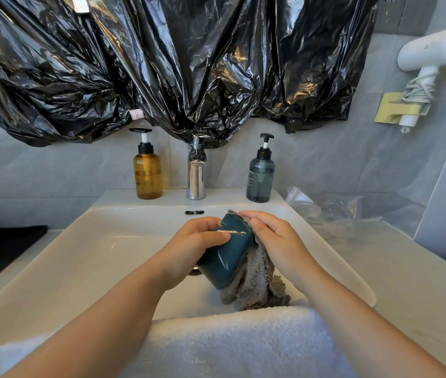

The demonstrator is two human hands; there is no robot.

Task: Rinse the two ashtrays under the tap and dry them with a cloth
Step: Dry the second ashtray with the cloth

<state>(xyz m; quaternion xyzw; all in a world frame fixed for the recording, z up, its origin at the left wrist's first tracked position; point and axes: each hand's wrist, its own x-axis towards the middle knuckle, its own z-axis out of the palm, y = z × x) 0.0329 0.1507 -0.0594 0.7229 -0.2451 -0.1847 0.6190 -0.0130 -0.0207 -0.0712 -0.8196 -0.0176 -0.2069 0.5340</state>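
Note:
Over the white sink point(61, 257) my left hand point(194, 241) grips a dark teal ashtray point(226, 255), tilted on its side with its base toward me. My right hand point(273, 238) holds a grey fluffy cloth point(254, 282) against the ashtray's far side; the cloth hangs down into the basin. The chrome tap point(196, 175) stands behind, with no water seen running. Only one ashtray is in view.
An amber pump bottle point(148, 173) stands left of the tap and a blue-grey pump bottle point(260, 175) right of it. A white towel point(232, 342) drapes over the sink's front edge. Clear plastic wrap point(331, 208) lies on the right counter, a black mat point(0, 246) on the left.

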